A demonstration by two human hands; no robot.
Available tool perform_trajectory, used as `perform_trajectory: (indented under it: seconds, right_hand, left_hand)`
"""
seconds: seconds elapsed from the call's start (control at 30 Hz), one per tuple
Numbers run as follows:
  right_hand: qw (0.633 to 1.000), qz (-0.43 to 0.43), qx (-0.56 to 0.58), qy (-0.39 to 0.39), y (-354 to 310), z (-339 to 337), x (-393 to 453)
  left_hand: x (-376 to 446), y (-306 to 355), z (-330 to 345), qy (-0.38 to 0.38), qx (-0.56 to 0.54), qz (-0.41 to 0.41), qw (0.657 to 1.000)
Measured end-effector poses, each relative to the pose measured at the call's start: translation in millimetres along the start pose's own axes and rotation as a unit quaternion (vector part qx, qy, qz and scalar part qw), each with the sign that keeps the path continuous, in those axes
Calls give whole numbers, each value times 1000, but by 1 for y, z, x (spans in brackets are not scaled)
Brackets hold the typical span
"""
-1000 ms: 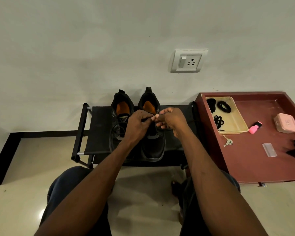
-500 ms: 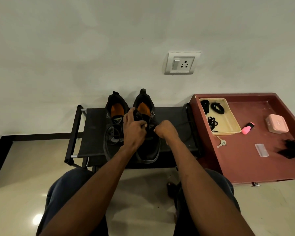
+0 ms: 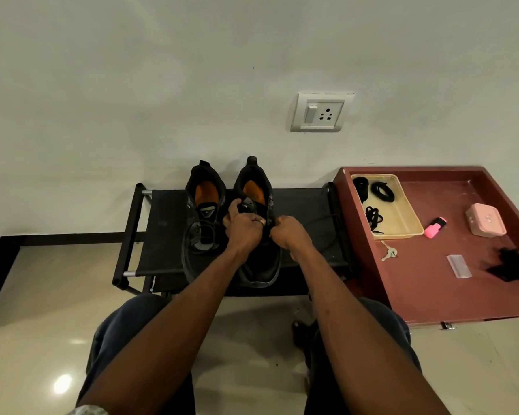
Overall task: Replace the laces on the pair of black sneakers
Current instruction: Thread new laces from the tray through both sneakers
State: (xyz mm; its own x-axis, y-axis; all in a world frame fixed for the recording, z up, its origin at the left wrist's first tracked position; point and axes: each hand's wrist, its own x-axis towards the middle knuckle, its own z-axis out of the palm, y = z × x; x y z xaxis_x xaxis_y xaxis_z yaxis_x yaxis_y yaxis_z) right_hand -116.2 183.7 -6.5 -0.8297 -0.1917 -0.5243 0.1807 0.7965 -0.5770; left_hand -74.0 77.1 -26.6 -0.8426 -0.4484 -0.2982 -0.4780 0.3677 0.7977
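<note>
Right sneaker [image 3: 259, 235] sits on the black rack [image 3: 162, 232], heel toward the wall at 12 o'clock, toe almost at the rack's near edge; orange insole showing. Left hand [image 3: 243, 232] lies on its tongue area, fingers curled round the tongue and lacing, thumb up toward the collar. Right hand [image 3: 286, 232] is fisted just at 3 o'clock of the shoe's side, seems to pinch a black lace [image 3: 324, 226] that trails off at 3 o'clock across the rack top; exact grip hidden. Left sneaker [image 3: 203, 223] touches or nearly touches it at 9 o'clock, loose lace looped over its front. Bare rack surface at 9 o'clock of the pair, up to the side tube; narrower strip at 3 o'clock. Rack's right end is close against the maroon table [image 3: 432, 295]. On it: beige tray [image 3: 402, 211] with black lace bundles near the far-left corner, keys [image 3: 388, 253] just below the tray, pink highlighter [image 3: 435, 227], pink box [image 3: 486, 220], clear packet [image 3: 459, 265], black heap [image 3: 513, 265] at the right edge. Open floor tile at 6 o'clock beside the knees. Wall socket [image 3: 321, 112] above.
</note>
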Motion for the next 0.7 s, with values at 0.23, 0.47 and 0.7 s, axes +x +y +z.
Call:
perform_trajectory:
  seconds: [0.23,0.47,0.7]
  right_hand:
    - [1000,-13,-26,-5,2,1,-1]
    - [999,-15,10,32,5,-3,4]
    - [997,-40,27,61,-4,11,12]
  left_hand:
    - [-5,0,2,-19,36,-10,999]
    - [7,6,-32,-186,113,6,976]
    - [1,-4,-52,-149,297,131,934]
